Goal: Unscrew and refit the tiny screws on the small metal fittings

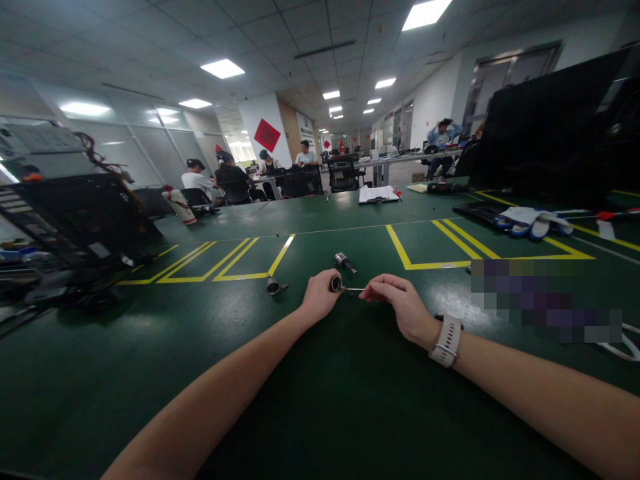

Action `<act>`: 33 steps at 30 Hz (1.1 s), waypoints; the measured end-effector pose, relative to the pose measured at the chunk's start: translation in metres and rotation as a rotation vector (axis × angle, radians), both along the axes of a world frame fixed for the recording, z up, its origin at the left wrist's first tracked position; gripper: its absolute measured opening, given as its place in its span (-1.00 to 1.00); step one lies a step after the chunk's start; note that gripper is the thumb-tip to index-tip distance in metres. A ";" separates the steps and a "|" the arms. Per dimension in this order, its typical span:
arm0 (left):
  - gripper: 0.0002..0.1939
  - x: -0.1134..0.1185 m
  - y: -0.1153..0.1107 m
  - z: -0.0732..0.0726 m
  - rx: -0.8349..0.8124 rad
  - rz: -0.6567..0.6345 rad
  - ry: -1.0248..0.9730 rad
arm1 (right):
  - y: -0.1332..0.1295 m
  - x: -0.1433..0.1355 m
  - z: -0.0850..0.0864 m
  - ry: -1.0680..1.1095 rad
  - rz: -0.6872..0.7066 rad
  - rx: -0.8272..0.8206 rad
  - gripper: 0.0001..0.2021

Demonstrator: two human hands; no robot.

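One green table (345, 215), yellow tape (243, 277) | ceiling lights (223, 69) lit | left hand (318, 295) gripping metal cylinder (335, 284) | right hand (400, 304) pinching rod (354, 289)

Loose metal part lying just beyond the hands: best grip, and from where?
Pinch the metal part by its thick barrel, probably from above: it lies on its side, narrow end pointing right and nearer the wearer, and the left hand crowds its near side.

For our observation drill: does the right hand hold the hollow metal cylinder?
No, the left hand holds the cylinder; the right hand pinches a thin rod.
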State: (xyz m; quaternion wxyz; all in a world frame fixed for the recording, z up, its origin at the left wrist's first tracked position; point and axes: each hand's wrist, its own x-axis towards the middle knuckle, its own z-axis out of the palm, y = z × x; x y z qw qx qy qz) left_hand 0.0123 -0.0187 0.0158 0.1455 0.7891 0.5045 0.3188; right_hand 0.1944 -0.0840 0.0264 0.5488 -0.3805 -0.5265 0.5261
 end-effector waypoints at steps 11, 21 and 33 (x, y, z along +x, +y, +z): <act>-0.88 0.001 0.001 0.000 0.001 0.030 -0.002 | 0.003 0.000 -0.006 -0.054 -0.063 0.020 -0.85; -0.85 0.002 -0.001 0.001 -0.004 -0.085 -0.029 | 0.005 -0.001 -0.009 -0.104 -0.091 0.001 -0.86; -0.90 0.002 -0.001 0.001 -0.032 -0.103 -0.034 | 0.004 0.000 -0.007 -0.078 -0.122 0.001 -0.86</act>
